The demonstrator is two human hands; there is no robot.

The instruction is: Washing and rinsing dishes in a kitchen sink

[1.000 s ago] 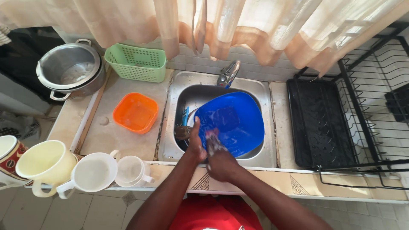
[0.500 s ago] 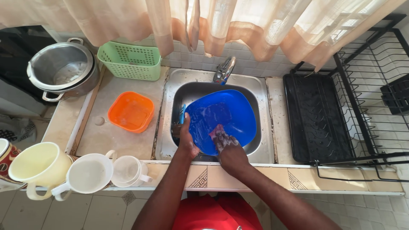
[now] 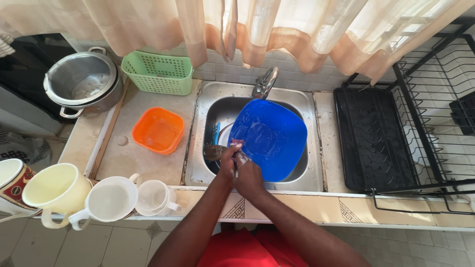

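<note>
Over sink (image 3: 307, 99): one blue basin (image 3: 269, 138), two hands (image 3: 240, 168)

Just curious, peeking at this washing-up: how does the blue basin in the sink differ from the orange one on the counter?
The blue basin is much larger than the orange basin. The blue one stands tilted in the sink, while the orange one sits flat on the counter. Both hands, left hand and right hand, are at the blue basin's edge; the orange one is untouched. Both are squarish with rounded corners.
</note>
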